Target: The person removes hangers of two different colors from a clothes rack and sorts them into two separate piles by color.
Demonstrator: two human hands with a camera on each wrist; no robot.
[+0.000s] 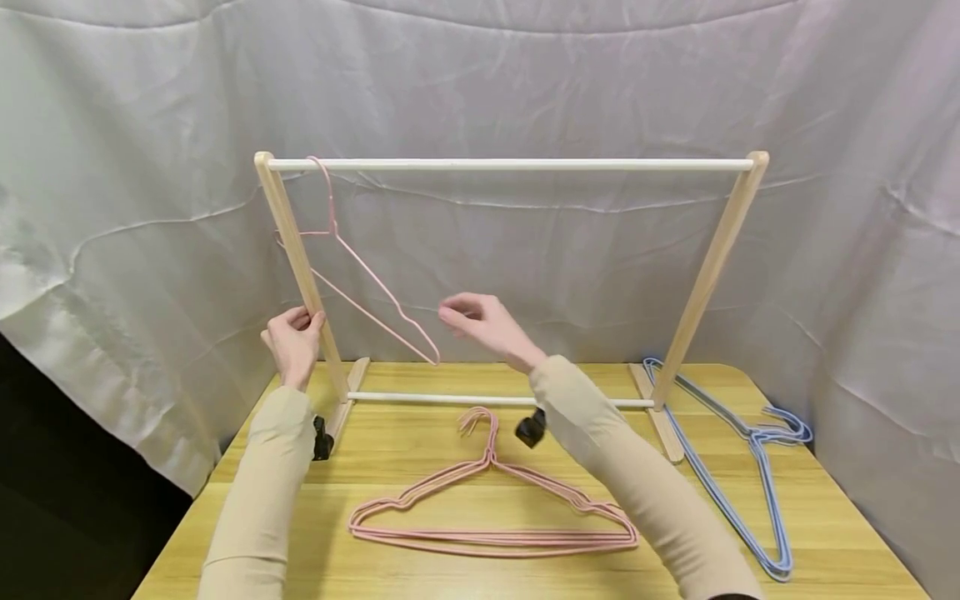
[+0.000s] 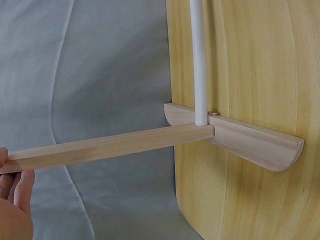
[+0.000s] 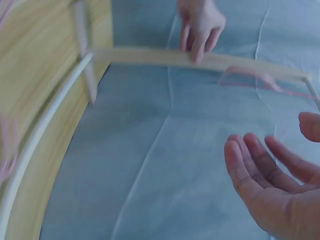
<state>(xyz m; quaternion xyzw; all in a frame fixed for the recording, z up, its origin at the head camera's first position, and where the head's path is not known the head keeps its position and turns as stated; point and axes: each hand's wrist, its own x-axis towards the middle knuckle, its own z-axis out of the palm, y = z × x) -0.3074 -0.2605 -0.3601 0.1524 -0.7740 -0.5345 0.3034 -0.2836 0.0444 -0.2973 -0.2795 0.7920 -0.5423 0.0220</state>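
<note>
My left hand (image 1: pixel 292 346) grips the left wooden post (image 1: pixel 295 252) of a small garment rack, fingers and thumb on either side of it. The left wrist view shows the same post (image 2: pixel 115 145) between the fingertips. One pink wire hanger (image 1: pixel 367 267) hangs by its hook near the left end of the white top rail (image 1: pixel 510 165). My right hand (image 1: pixel 491 325) is in the air, right of that hanger and apart from it. In the right wrist view its fingers (image 3: pixel 250 165) are loosely bent, with nothing between them and the thumb.
Several pink hangers (image 1: pixel 491 454) lie stacked on the wooden table (image 1: pixel 420 379) in front of the rack. Blue hangers (image 1: pixel 757 435) lie at the right, by the right post (image 1: pixel 708 275). A white lower bar (image 1: pixel 442 398) joins the rack's feet. Grey cloth (image 1: pixel 525 83) hangs behind.
</note>
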